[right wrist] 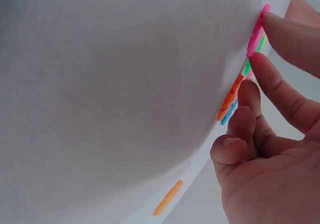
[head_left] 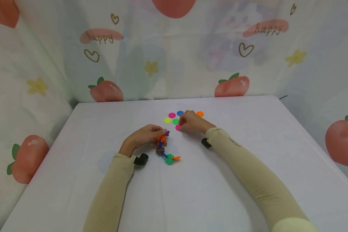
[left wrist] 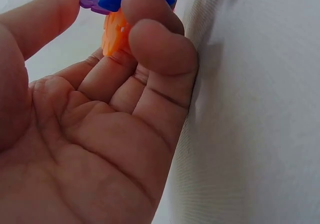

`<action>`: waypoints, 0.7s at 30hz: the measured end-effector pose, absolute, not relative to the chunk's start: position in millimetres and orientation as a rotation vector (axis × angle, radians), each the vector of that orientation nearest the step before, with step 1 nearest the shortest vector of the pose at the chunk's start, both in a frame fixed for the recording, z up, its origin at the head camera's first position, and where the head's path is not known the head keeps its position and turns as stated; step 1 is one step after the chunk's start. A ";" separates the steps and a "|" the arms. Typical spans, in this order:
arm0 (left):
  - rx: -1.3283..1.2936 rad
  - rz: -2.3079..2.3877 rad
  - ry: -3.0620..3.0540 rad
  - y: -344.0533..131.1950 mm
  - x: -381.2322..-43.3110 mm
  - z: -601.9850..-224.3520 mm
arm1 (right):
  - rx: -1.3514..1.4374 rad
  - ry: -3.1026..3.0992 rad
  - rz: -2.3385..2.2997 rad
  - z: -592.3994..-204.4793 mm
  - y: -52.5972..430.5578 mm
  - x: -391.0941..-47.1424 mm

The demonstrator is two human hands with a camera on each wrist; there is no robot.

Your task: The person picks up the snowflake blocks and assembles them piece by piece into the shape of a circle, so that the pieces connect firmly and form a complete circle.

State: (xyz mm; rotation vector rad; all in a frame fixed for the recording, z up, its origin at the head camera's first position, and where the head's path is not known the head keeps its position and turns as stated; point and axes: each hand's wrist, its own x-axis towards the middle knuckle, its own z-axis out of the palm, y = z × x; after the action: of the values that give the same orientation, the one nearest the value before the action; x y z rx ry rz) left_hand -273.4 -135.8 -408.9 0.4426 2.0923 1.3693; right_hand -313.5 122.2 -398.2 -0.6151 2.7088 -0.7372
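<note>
At the white table, the left hand gripped a disc chain and the right hand pinched a pink disc perhaps thin enough to slip.

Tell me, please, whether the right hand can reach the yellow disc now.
Probably yes: the yellow disc lies uncovered, only a flat green disc between, though the right hand appears to pinch a pink disc.

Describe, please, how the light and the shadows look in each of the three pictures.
Head view: soft light, with a faint shadow beside the right sleeve; left wrist view: dim, with the palm of the left hand in shade; right wrist view: a broad, soft-edged shadow greys the table.
</note>
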 end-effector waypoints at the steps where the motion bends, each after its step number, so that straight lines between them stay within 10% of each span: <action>1: 0.446 1.371 2.089 -135.7 -273.4 -409.6 | -0.607 2.706 -0.728 -398.1 121.7 -312.5; 21: 0.430 1.390 2.071 -133.8 -273.3 -410.8 | -0.638 2.697 -0.883 -396.8 139.6 -303.5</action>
State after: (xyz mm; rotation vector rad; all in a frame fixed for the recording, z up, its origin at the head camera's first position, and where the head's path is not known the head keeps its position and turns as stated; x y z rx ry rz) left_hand -273.3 -133.8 -410.8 0.4296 2.0708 1.3903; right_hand -303.5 139.6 -396.8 -0.6376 2.6966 -0.8832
